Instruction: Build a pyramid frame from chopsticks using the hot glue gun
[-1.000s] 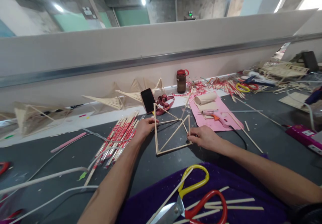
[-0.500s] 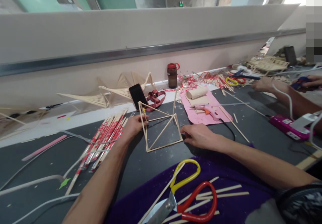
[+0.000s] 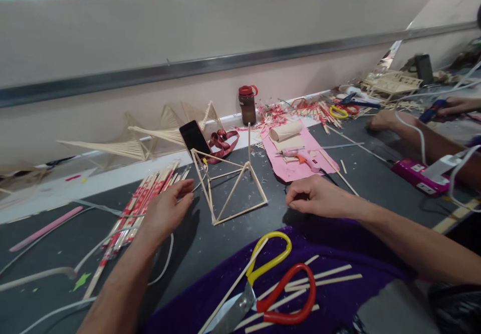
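Observation:
A small open frame of glued wooden sticks [image 3: 239, 215] stands on the dark table, one stick pointing up at its far corner. My left hand [image 3: 167, 211] is just left of it, apart from it, fingers loosely spread and holding nothing. Under and behind that hand lies a bundle of chopsticks in red and white wrappers [image 3: 145, 199]. To the right of the frame, my right hand [image 3: 315, 196] rests low over the table with its fingers curled in; nothing shows in it. A pink glue gun [image 3: 310, 161] lies on a pink sheet [image 3: 280, 171] beyond this hand.
Large scissors [image 3: 276, 269] and loose sticks lie on purple cloth at the front. A phone [image 3: 193, 137], lanyard [image 3: 224, 146], bottle [image 3: 247, 106] and stick models [image 3: 108, 148] stand behind. At right are a magenta power strip [image 3: 417, 175], cables and another person's hands [image 3: 391, 121].
Both hands have let go of the stick frame and drawn apart, left hand to the left, right hand to the right. The frame stays standing; the view has tilted down slightly.

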Demonstrator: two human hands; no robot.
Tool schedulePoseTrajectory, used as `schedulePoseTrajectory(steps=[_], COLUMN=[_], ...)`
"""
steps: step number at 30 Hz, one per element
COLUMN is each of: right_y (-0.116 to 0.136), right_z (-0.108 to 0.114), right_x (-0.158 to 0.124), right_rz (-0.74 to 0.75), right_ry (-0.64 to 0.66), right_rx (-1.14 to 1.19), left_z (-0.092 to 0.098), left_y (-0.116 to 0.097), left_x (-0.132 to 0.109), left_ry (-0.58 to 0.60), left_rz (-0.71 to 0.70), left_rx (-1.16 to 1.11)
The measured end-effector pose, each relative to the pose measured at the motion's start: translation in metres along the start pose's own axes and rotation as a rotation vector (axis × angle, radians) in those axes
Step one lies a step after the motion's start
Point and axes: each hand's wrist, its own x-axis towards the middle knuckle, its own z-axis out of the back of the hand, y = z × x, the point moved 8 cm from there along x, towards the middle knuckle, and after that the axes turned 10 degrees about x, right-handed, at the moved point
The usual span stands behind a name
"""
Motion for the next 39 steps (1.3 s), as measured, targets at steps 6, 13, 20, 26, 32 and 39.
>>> schedulePoseTrajectory(steps=[6,13,20,26,32,39], right_y=[0.016,0.03,0.021,-0.011,-0.021,-0.018], right_z=[0.028,0.064,0.029,-0.018,-0.027,-0.029], right_x=[-0.008,-0.009,0.056,0.089,0.093,0.091], right_rz=[-0.009,0.226,0.166,0.048,0.068,0.08], right_ry=[-0.149,-0.424,-0.202,0.082,0.107,0.107], right_rx=[0.419,0.45,-0.547,-0.899,-0.904,-0.968], left_z=[0.022,0.011,-0.065,-0.088,-0.098,-0.1], left_y=[-0.026,-0.084,-0.133,-0.135,-0.125,-0.121], left_x=[-0.03,-0.099,-0.127,-0.108,-0.097,-0.094], left_ry=[0.052,0.17,0.364,0.203,0.255,0.281], left_rz=[-0.127,-0.345,-0.602,-0.587,-0.538,-0.544], left_rx=[0.491,0.291,0.471,0.682,0.732,0.796])
